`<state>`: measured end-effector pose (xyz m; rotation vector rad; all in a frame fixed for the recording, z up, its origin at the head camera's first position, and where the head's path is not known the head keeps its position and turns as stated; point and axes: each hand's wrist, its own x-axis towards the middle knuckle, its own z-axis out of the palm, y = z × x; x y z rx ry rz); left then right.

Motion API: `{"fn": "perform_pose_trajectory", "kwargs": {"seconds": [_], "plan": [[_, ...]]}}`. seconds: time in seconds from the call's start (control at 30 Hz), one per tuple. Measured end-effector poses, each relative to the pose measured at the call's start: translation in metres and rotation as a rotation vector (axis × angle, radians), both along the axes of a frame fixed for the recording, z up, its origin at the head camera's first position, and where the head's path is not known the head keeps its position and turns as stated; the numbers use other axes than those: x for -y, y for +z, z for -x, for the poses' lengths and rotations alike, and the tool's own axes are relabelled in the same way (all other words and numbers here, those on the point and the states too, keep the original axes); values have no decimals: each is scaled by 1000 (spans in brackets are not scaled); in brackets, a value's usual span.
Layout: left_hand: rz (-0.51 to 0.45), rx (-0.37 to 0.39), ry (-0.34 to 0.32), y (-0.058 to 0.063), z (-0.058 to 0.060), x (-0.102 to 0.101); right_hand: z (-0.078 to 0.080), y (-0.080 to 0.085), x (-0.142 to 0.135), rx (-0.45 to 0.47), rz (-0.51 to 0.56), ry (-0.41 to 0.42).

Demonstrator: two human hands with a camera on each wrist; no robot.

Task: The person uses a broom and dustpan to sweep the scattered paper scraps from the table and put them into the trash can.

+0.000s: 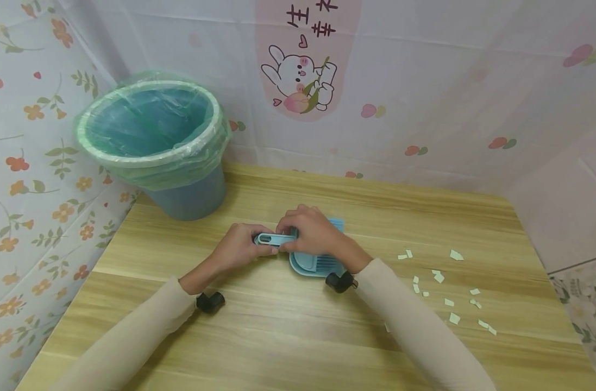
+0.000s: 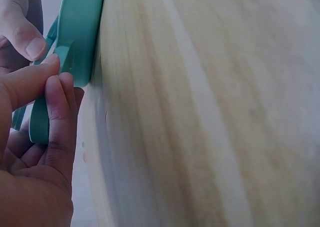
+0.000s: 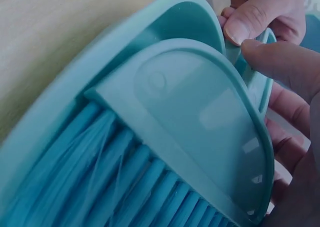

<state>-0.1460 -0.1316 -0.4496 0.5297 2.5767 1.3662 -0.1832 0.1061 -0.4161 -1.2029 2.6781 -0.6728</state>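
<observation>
A light blue-green dustpan (image 1: 302, 271) lies on the table with a matching hand brush (image 3: 200, 112) nested in it, its blue bristles (image 3: 130, 172) fanned across the pan. My left hand (image 1: 238, 243) grips the slotted handles (image 1: 274, 239) near their end, fingers curled around them. From the other side, my right hand (image 1: 313, 231) holds the set where the handles meet the brush head, thumb and fingers closed on it. In the left wrist view the thumbs are close together at the dustpan (image 2: 82, 32). The right hand covers part of the brush.
A blue bin (image 1: 190, 193) lined with a thin green bag (image 1: 156, 163) stands at the table's back left. Small pale paper scraps (image 1: 438, 276) are scattered on the right of the wooden table (image 1: 288, 336). Printed cloth (image 1: 425, 98) hangs behind and to the left.
</observation>
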Motion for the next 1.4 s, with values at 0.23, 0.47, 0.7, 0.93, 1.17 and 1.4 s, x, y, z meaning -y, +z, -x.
{"fn": "perform_pose_trajectory", "kwargs": {"seconds": [0.23, 0.47, 0.7, 0.93, 1.17, 1.4], "plan": [[-4, -16, -17, -1, 0, 0, -2, 0, 1, -53, 16, 10], [-17, -30, -18, 0, 0, 0, -1, 1, 3, -126, 18, 26], [-22, -37, -29, 0, 1, 0, -4, 9, 5, -88, 18, 24], [-20, -47, -36, -1, 1, 1, -8, 20, 5, -97, 65, 10], [-8, -40, -31, 0, 1, 0, -14, 33, -1, -123, 175, 22], [7, -20, -13, 1, 0, -1, -19, 48, -14, -119, 237, -18]]}}
